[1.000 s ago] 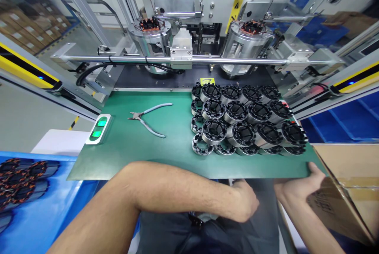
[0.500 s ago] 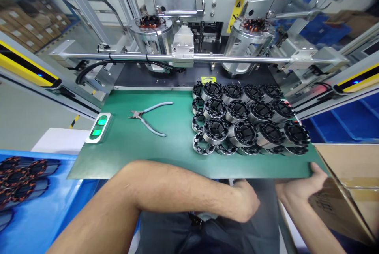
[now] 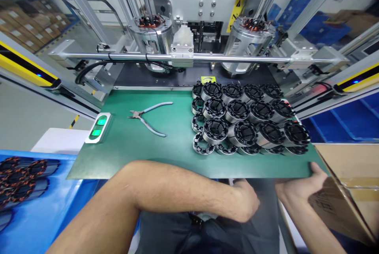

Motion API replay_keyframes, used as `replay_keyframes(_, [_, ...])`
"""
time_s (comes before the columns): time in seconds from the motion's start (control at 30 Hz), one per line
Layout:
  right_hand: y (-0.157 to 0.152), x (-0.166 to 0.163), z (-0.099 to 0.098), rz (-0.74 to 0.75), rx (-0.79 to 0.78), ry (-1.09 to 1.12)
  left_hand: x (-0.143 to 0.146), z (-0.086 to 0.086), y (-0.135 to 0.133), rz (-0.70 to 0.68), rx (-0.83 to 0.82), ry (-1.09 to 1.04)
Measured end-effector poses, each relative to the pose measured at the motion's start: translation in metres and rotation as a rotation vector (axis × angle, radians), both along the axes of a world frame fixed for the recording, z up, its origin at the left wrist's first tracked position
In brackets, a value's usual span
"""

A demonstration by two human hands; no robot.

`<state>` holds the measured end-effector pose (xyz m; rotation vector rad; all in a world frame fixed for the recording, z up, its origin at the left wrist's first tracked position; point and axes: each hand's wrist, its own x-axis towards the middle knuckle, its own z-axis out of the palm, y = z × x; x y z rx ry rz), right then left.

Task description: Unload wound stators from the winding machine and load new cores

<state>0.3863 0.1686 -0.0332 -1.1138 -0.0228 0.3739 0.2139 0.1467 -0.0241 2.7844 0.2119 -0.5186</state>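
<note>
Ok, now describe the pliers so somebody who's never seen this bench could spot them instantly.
Start at the green worktop in front of the machine. On its left half, between the green-lit white box and the stacked black-and-silver rings, lie the pliers. Unlike either neighbour, they form a sideways V, opening toward the rings.

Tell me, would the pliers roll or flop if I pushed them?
The pliers probably won't roll, since they lie flat with their handles spread wide. They look stiff and partly metal, so they shouldn't flop, though the handles may swing where they cross. They might slide, because the green table looks smooth.
</note>
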Motion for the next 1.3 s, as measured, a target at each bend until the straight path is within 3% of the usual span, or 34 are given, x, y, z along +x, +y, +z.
replay_keyframes(0.2, [0.0,-0.001,0.0,-0.014,-0.006,-0.006,-0.001,0.004,0.001,-0.035,-0.003,0.029])
replay_keyframes(0.43, [0.0,0.0,0.0,-0.008,0.012,-0.003,0.0,0.003,0.001,0.023,-0.002,-0.002])
replay_keyframes(0.6, [0.001,-0.002,0.002,0.004,0.006,-0.021,-0.001,0.006,0.003,-0.029,-0.009,0.042])
replay_keyframes(1.3, [0.001,0.001,0.0,0.002,-0.006,-0.017,-0.002,0.002,0.0,-0.021,-0.012,0.016])
